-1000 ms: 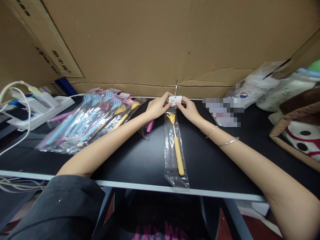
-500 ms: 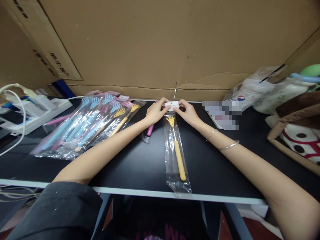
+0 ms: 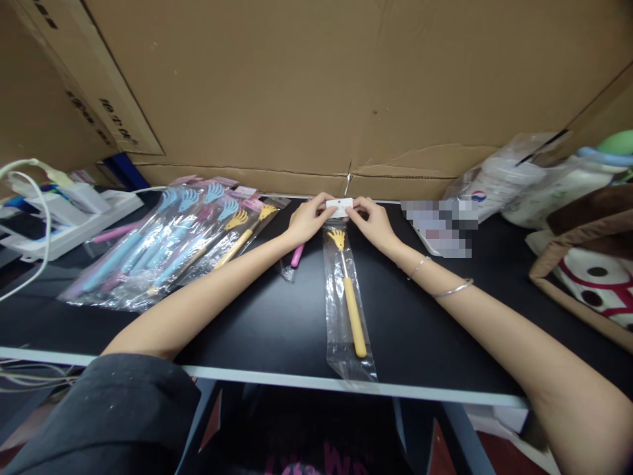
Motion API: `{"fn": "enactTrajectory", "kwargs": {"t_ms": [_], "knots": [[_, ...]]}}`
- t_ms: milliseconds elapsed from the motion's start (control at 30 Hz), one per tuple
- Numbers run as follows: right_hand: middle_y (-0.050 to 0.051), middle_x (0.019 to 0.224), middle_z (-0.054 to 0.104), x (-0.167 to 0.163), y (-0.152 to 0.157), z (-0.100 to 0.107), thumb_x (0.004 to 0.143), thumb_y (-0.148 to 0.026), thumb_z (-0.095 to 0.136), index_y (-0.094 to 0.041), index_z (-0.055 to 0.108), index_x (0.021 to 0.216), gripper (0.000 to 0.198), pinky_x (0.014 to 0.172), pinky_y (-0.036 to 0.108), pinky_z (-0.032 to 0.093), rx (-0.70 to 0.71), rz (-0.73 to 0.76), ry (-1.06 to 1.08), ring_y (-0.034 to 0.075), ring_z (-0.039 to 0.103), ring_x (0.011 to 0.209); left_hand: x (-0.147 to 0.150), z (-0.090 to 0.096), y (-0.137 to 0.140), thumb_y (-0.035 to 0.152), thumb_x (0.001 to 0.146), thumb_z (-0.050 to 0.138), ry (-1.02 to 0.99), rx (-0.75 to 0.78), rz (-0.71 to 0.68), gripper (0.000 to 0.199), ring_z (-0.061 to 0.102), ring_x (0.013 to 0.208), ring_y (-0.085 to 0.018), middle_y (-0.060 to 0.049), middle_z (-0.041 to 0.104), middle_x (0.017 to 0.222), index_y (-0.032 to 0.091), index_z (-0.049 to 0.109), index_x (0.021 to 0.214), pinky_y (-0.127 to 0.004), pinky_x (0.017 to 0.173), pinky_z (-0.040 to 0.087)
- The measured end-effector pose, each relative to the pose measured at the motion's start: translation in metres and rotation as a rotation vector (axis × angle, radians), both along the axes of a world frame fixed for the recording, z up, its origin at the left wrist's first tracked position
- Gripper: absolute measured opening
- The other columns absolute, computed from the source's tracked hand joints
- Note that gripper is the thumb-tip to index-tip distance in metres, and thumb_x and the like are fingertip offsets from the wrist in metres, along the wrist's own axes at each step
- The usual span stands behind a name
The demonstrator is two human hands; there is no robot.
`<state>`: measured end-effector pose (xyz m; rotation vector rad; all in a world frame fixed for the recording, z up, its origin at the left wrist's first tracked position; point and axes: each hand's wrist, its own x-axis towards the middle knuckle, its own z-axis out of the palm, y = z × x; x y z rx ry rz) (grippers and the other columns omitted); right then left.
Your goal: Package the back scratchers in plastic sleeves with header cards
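Observation:
A yellow back scratcher lies in a clear plastic sleeve on the black tabletop, its hand-shaped end toward the back. At the top of the sleeve is a white card. My left hand pinches the card's left end between thumb and fingers. Its right end is gripped by my right hand, with the thumb on the face of the card. Close by my left wrist, a pink handle in plastic pokes out, its upper part hidden by that hand.
Several bagged back scratchers, blue and yellow, lie in a pile at left. Beyond them sits a white power strip with cables. A phone, a bagged cup and a brown-trimmed bag are at right. Cardboard walls the back.
Both hands keep hold of the white card, and the sleeve lies almost as before. Only the camera view shifts slightly.

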<state>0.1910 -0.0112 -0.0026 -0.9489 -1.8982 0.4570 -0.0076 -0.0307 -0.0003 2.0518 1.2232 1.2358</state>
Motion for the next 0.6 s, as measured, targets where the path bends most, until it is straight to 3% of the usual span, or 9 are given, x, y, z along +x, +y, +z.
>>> {"fn": "enactTrajectory", "kwargs": {"t_ms": [367,600], "knots": [[0.001,0.076,0.062,-0.0006,-0.0002,0.0007,0.084,-0.041,0.067,-0.024,0.056,0.079,0.021,0.083,0.041,0.051,-0.011,0.002,0.000,0.021,0.065,0.077,-0.0020,-0.0014,0.0011,0.038,0.095,0.055,-0.018,0.010,0.016,0.020,0.072,0.097,-0.021,-0.001,0.079,0.097,0.022,0.063,0.103,-0.030,0.087,0.049],[0.002,0.082,0.063,-0.0014,0.0010,-0.0004,0.082,-0.036,0.069,-0.024,0.057,0.081,0.017,0.082,0.039,0.050,-0.012,-0.013,-0.057,0.021,0.063,0.080,-0.0031,-0.0050,0.0041,0.035,0.094,0.055,-0.046,0.010,-0.016,0.020,0.072,0.107,-0.021,-0.003,0.077,0.108,0.023,0.064,0.107,-0.032,0.093,0.051]]}}
